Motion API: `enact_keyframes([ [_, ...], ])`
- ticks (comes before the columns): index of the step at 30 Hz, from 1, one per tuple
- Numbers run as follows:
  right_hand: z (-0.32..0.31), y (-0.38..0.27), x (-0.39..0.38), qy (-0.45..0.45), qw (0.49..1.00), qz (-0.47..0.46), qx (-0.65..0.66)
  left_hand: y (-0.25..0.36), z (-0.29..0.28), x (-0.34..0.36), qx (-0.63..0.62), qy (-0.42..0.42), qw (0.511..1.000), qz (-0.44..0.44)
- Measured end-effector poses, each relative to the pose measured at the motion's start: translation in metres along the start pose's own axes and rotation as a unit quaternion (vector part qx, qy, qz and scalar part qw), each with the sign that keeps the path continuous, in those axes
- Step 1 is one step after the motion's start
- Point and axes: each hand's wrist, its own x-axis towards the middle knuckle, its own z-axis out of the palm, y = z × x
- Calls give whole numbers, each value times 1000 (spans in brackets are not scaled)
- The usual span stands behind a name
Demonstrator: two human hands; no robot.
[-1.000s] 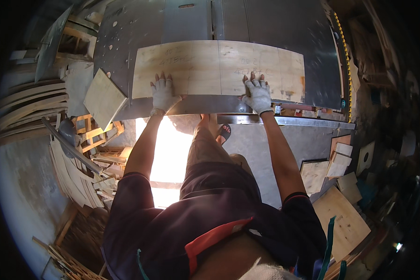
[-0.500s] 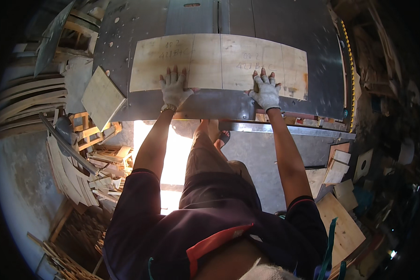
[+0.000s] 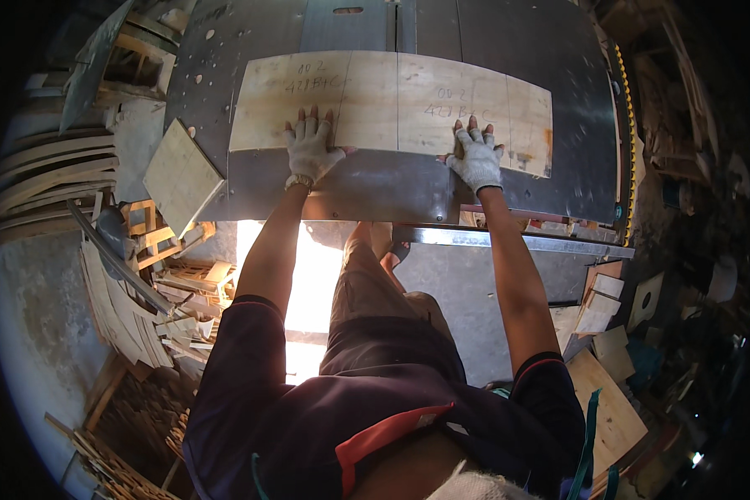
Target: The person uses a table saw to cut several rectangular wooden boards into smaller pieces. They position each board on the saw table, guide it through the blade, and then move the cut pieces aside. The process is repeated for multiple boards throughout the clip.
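A wide plywood board [image 3: 371, 104] with pencil lines and handwriting lies flat on a dark metal machine table [image 3: 375, 185]. My left hand [image 3: 311, 154], in a fingerless knit glove, rests palm down on the board's near edge, fingers spread. At the same edge, further right, my right hand [image 3: 477, 156] presses down in a matching glove, its fingers apart. Neither hand wraps round anything. Beyond the board, a narrow slot [image 3: 397, 27] runs away from me in the tabletop.
A square wooden panel [image 3: 183, 177] leans at the table's left corner. Below it lie offcuts and a wooden crate [image 3: 154, 233]. A metal rail [image 3: 442, 236] runs along the table's near right side. Stacked curved planks [image 3: 54, 171] stand far left; plywood pieces [image 3: 608, 404] lean at lower right.
The board has slid slightly away from me, its left end further than its right. Both hands stay spread on it; the left hand has shifted forward a little.
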Motion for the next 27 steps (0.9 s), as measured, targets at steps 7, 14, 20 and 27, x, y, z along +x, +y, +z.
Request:
enact_keyframes([
  [7, -2, -1, 3, 4, 1000, 3, -11, -1, 0, 7, 9, -25, 1000, -4],
  [14, -12, -6, 4, -13, 1000, 10, -4, -3, 4, 9, -6, 24, 1000, 7],
  [20, -10, -4, 5, 1, 1000, 9, 1, -4, 5, 11, -3, 7, 1000, 3],
  [27, -10, -6, 8, -6, 1000, 7, -10, -4, 4, 14, 0, 11, 1000, 2],
])
